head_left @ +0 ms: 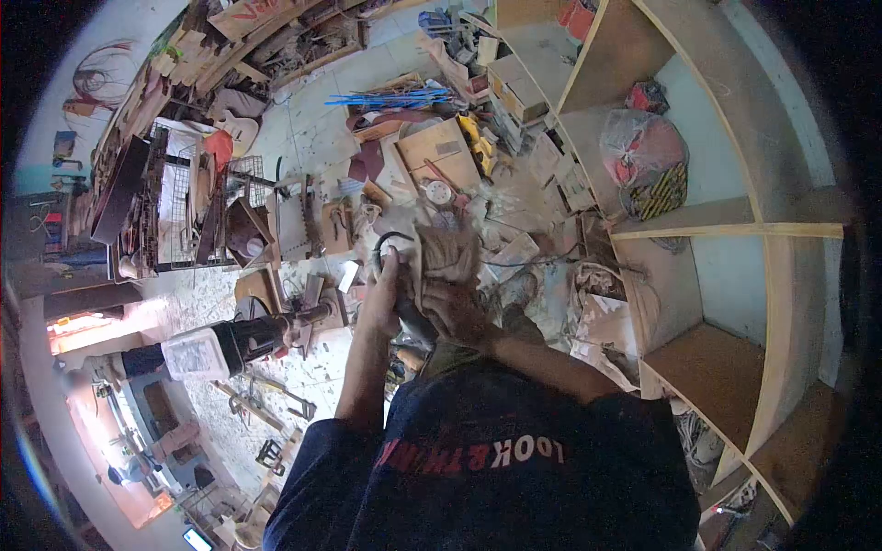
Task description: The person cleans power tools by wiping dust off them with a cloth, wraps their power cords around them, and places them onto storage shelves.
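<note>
My left hand is closed around a dark, rounded tool. A black curved cord or hook arcs above its thumb; I cannot tell whether it belongs to the tool. My right hand lies beside it, its fingers wrapped over a brown, dusty piece, which may be wood or cloth. That piece is blurred, and its lower part is hidden under the fingers. Just beyond both hands, a round whitish disc rests among scraps near a flat wooden board.
Wooden shelving stands at the right, with a plastic-wrapped bundle on it. Blue rods and a yellow tool lie ahead. At the left are a wire rack and a machine with a white top. Another person is farther left.
</note>
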`<state>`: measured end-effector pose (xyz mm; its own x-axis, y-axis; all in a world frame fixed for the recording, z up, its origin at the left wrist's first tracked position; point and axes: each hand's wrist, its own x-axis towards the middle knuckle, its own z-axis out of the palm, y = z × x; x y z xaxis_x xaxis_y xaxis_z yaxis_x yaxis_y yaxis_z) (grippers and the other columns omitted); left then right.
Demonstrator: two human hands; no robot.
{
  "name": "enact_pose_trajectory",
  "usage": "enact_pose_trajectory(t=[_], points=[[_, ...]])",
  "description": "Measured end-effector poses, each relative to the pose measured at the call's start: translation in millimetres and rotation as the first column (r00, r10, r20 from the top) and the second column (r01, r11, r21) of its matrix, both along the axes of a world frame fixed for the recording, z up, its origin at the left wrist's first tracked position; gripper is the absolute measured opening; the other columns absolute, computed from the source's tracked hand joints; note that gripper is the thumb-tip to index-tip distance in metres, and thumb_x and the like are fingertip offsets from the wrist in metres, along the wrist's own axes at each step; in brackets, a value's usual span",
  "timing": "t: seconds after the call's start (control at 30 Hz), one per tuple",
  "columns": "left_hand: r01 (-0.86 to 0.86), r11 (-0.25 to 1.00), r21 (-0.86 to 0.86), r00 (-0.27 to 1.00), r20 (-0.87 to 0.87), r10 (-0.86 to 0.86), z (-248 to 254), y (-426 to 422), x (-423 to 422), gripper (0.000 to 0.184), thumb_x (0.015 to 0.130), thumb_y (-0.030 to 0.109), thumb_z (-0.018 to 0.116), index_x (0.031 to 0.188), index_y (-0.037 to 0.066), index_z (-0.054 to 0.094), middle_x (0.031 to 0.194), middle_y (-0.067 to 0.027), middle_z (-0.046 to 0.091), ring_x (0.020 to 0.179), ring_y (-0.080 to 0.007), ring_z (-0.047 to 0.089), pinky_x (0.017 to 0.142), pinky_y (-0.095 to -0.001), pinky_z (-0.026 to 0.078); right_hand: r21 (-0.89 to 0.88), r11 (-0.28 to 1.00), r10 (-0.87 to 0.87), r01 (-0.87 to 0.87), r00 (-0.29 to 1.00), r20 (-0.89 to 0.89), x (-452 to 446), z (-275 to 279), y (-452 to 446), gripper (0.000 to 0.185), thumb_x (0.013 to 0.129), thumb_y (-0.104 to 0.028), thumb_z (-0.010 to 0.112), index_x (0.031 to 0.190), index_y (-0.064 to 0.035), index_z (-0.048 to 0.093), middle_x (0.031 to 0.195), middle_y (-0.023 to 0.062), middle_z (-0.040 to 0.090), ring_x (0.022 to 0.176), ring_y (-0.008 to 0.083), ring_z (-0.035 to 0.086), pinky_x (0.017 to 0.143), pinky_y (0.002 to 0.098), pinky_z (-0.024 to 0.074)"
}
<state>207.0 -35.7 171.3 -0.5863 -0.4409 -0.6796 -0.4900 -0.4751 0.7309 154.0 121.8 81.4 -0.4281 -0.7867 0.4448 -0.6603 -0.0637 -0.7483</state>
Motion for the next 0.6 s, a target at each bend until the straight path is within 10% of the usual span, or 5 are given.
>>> enact_pose_trajectory(t=[0.1,0.37,0.47,0.6], points=[[-0.071,0.992,0.107,0.988,-0.132,0.085,11.8,16.1,-8.7,0.054,0.092,0.057,0.050,0.107,0.006,0.059,0.089,-0.0033,0.063,0.074,-0.0153,0.058,0.065,-0.0290,0.045,0.154,0.987,0.077,-0.039,0.966,-0.248,-4.9,10.2,29.8,0.039,0.074,-0.010,0.065,0.112,-0.0039,0.058,0.119,0.0159,0.055,0.111,0.0330,0.051,0.097,0.0451,0.0422],[0.088,0.981,-0.176,0.992,-0.069,-0.101,29.0,35.3,-19.3,0.042,0.091,0.047,0.058,0.103,0.006,0.058,0.083,-0.0025,0.058,0.066,-0.0125,0.053,0.058,-0.0283,0.043,0.338,0.941,-0.035,0.024,0.999,0.024,12.4,-12.8,19.5,0.037,0.078,-0.016,0.058,0.114,-0.0059,0.060,0.115,0.0156,0.060,0.102,0.0310,0.060,0.085,0.0448,0.0483],[0.036,0.994,-0.107,0.999,-0.033,-0.040,14.8,3.8,-3.8,0.044,0.088,0.045,0.064,0.106,0.005,0.059,0.082,-0.0055,0.061,0.066,-0.0137,0.056,0.056,-0.0273,0.045,0.636,0.752,0.279,-0.170,0.957,-0.074,1.7,-3.4,18.1,0.030,0.080,-0.012,0.056,0.108,-0.0039,0.060,0.101,0.0163,0.064,0.088,0.0332,0.064,0.075,0.0476,0.0507],[-0.165,0.985,0.057,0.975,-0.144,0.172,-8.1,3.4,-7.2,0.036,0.089,0.047,0.063,0.091,0.011,0.057,0.071,-0.0029,0.058,0.057,-0.0141,0.055,0.048,-0.0276,0.041,0.400,0.908,-0.143,0.128,0.990,0.007,-46.8,-18.4,68.9,0.019,0.080,-0.009,0.056,0.095,0.0001,0.063,0.090,0.0162,0.067,0.076,0.0317,0.066,0.069,0.0439,0.0517]])
